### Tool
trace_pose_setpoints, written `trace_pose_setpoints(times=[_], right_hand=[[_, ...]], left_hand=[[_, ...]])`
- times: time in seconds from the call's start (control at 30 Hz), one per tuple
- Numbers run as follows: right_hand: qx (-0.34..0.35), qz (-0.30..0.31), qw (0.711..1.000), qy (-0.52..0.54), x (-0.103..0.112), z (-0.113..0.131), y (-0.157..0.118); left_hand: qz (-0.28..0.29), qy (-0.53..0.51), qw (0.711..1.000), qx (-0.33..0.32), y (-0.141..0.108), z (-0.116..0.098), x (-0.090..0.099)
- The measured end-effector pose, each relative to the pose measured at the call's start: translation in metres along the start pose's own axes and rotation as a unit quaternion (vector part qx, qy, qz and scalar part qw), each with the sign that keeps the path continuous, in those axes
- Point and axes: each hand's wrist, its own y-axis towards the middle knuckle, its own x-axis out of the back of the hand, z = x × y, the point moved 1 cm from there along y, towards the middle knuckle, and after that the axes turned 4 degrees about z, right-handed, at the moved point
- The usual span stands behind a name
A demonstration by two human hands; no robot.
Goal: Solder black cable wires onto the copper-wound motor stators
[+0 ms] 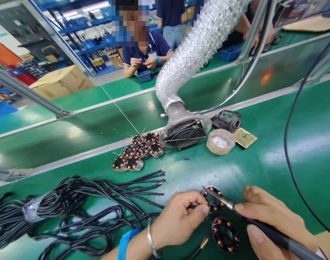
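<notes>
My right hand [276, 220] grips a soldering iron [268, 228] like a pen. Its metal tip lies over a round motor stator [214, 206] with copper windings. Thumb and forefinger of my left hand [181, 216] are pinched on a black cable [192, 206] at the stator's left edge; the cable's end is hidden by the fingers. Just below sits a second stator [225, 234], touching neither hand. Beside it a loose cable end [204, 243] shows coloured wires.
Black cables [73, 198] spread over the left bench. Several stators [134, 163] cluster near a fume extractor fan [185, 135] on a foil duct [186, 57]. Right of it stand a round tub [221, 142], a sponge tray [244, 138] and a black holder [226, 120]. A co-worker [146, 54] sits opposite.
</notes>
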Motion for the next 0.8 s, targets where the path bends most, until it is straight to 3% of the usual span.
trace_pose_setpoints(times=[0.27,0.67,0.8], right_hand=[[-0.053,0.013,0.998,0.02,0.008,0.006,0.003],[-0.02,-0.058,0.995,0.083,-0.009,0.003,-0.009],[0.01,-0.011,0.998,0.065,-0.008,-0.013,-0.001]], left_hand=[[-0.039,0.048,0.998,0.003,-0.005,0.001,0.006],[-0.068,0.022,0.997,0.017,-0.008,0.005,0.008],[-0.065,-0.011,0.998,0.013,-0.015,0.007,0.011]])
